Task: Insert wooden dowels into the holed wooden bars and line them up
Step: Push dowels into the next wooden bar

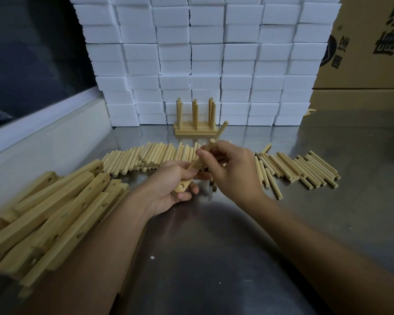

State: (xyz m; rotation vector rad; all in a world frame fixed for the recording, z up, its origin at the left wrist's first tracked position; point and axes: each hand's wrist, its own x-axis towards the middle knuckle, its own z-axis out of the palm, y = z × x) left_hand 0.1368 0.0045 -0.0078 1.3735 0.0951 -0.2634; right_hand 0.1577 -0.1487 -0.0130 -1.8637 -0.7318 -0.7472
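A: What's lying nearest?

B: A heap of holed wooden bars point(55, 212) is sprawling over the near left of the steel table point(214, 258).

A: And the hands?

B: The left hand point(171, 189) is gripping one bar point(187, 178) with curled fingers, tilting it up off the table, a hole showing near its low end. The right hand point(232, 169) is pinching a dowel point(207, 151) just above that bar; I cannot tell whether its tip is sitting in a hole. A second dowel point(222, 130) is sticking up behind the fingers.

A: Beyond them?

B: Loose dowels are lying in two spreads, one pile point(150, 158) behind the hands and another point(305, 169) to the right. Farther back, finished bars point(195, 130) with upright dowels are standing against a wall of white foam blocks point(205, 53). A cardboard box point(369, 42) is sitting at the far right.
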